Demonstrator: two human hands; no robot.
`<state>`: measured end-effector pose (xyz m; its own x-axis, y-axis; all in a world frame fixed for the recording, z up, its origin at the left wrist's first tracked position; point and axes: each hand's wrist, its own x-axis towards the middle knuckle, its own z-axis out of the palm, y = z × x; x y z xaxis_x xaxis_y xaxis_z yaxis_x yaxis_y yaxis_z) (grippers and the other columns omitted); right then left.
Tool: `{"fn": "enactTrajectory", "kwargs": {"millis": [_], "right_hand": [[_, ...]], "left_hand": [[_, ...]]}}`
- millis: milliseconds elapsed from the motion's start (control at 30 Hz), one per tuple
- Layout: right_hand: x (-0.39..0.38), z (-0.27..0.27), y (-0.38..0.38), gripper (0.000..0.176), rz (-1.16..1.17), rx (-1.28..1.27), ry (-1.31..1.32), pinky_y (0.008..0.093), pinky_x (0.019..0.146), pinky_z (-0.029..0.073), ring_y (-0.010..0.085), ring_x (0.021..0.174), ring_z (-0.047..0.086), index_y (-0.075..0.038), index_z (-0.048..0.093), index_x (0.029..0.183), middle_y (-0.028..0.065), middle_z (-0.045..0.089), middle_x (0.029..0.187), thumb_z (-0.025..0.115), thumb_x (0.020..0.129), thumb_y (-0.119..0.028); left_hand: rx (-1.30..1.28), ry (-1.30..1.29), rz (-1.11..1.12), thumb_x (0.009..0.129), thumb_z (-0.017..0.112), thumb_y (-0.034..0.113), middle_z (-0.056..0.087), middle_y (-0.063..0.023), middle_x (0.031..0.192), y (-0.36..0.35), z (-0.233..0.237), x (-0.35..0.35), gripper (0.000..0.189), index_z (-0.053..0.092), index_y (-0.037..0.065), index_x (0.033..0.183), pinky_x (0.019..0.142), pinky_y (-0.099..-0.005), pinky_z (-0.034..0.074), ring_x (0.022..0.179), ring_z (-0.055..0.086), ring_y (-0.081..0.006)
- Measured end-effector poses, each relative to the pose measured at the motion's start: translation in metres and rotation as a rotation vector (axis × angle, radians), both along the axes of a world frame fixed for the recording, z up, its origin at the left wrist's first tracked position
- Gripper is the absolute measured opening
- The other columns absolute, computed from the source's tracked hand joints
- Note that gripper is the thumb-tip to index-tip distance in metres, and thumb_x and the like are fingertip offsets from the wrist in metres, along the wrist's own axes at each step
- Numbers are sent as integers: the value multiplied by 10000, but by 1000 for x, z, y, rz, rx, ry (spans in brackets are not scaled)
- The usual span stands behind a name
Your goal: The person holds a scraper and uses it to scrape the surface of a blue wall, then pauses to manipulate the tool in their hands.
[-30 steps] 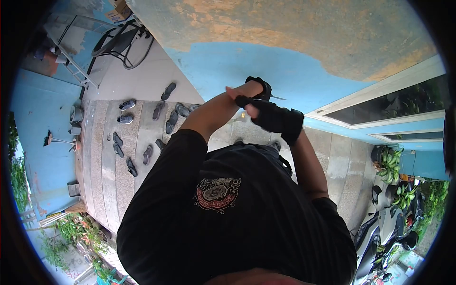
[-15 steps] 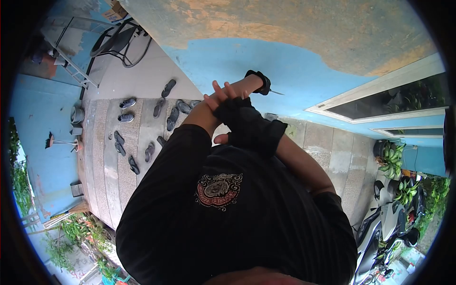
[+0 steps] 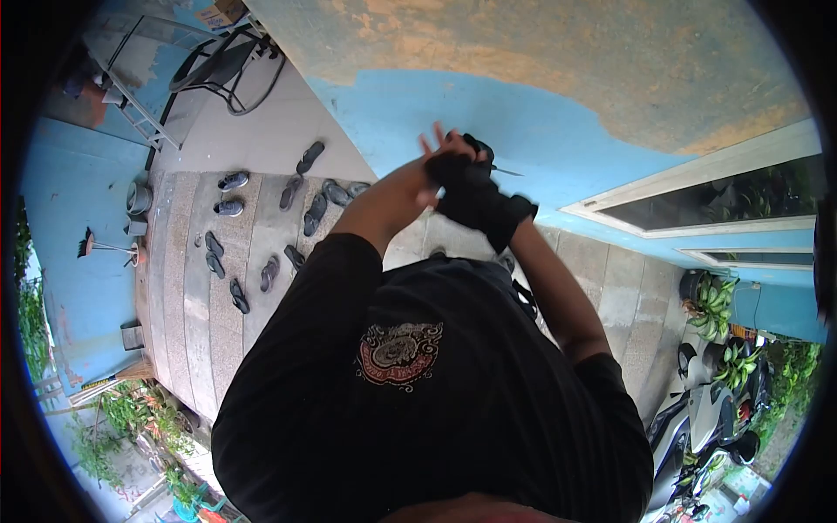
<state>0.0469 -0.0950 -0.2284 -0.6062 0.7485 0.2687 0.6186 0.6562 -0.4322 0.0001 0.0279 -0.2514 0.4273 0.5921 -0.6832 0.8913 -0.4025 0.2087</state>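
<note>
My left hand [image 3: 476, 146], in a black glove, is stretched toward the blue wall and mostly hidden. A thin pointed metal tool [image 3: 507, 171] sticks out from it to the right; its kind and handle cannot be made out. Across my left wrist lies my right hand [image 3: 466, 193], wearing a black fingerless glove, slightly blurred. Its bare fingers are spread past the wrist, and the thumb shows on the near side. Below both hands is my black shirt [image 3: 488, 375] with a printed emblem.
A blue wall [image 3: 410, 105] with peeling paint rises ahead, with a framed window [image 3: 697, 192] at right. Several sandals and shoes [image 3: 316, 213] lie on the tiled floor [image 3: 187, 301]. A chair [image 3: 218, 65] stands upper left, a motorbike [image 3: 702, 418] and potted plants [image 3: 715, 305] at right.
My right hand has slid up along my left forearm to the wrist, close to my left hand. The left hand with the metal tool has stayed nearly in place.
</note>
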Motion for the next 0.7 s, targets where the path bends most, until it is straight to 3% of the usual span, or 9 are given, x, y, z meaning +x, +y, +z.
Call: {"fn": "enactTrajectory", "kwargs": {"millis": [33,100,167,233,367,433,567,633,700], "right_hand": [[11,17,2,1051,-104,-157,-80,649,1105,169,485,1458,211,-96,277,1559,253,188,1614,618,786,-721],[1,33,-4,1054,-5,-43,-11,663,1116,148,481,1473,183,-86,280,1556,256,162,1620,619,787,-722],[-24,61,-25,1099,309,-59,310,693,1129,51,485,1499,64,-75,270,1557,261,111,1627,600,768,-766],[-45,87,-59,1038,370,36,163,629,1155,-29,400,1526,21,-62,280,1554,260,115,1626,519,828,-764],[-31,21,-14,1033,191,-60,260,661,1135,-41,392,1529,21,-56,279,1554,258,99,1630,507,836,-762],[-6,28,-3,1063,-76,-158,42,625,1156,-12,405,1525,25,-45,252,1560,251,79,1635,490,831,-782],[-23,72,-34,1107,193,-37,168,612,1166,21,437,1517,13,-52,214,1570,245,57,1639,456,813,-823],[-32,60,-39,996,231,-17,177,692,1123,50,450,1510,76,-105,234,1573,240,90,1638,500,853,-739],[-20,24,-9,969,143,-175,334,683,1128,65,444,1508,98,-105,234,1572,244,97,1635,505,865,-709]], "left_hand": [[-17,-12,5,873,543,262,717,-83,1020,-9,-8,0,314,697,75,1074,717,-410,543,845,687,-244],[3,-36,18,867,542,253,715,-88,1027,1,-5,-1,311,694,74,1070,711,-410,544,845,687,-248],[-12,-64,22,860,542,245,713,-92,1034,-5,-14,4,308,692,73,1066,704,-410,545,845,688,-252],[26,39,-159,880,525,250,709,-79,1073,25,-67,11,323,683,85,1109,739,-423,550,880,686,-244],[46,-57,-29,890,518,251,707,-84,1098,12,-19,3,331,688,106,1135,776,-424,549,919,683,-234],[-33,-323,-38,904,500,266,679,-71,1138,110,-48,70,340,666,121,1163,803,-428,529,959,660,-227],[-168,-857,-78,933,462,297,622,-43,1218,25,-111,-12,359,622,150,1218,857,-436,489,1040,613,-214],[-237,-1124,-105,947,443,313,594,-30,1258,-1,-134,-47,369,600,164,1246,884,-440,469,1080,589,-208],[-295,-1391,-135,961,424,328,566,-16,1298,17,-145,-27,380,578,179,1274,911,-444,449,1120,566,-201]]}}
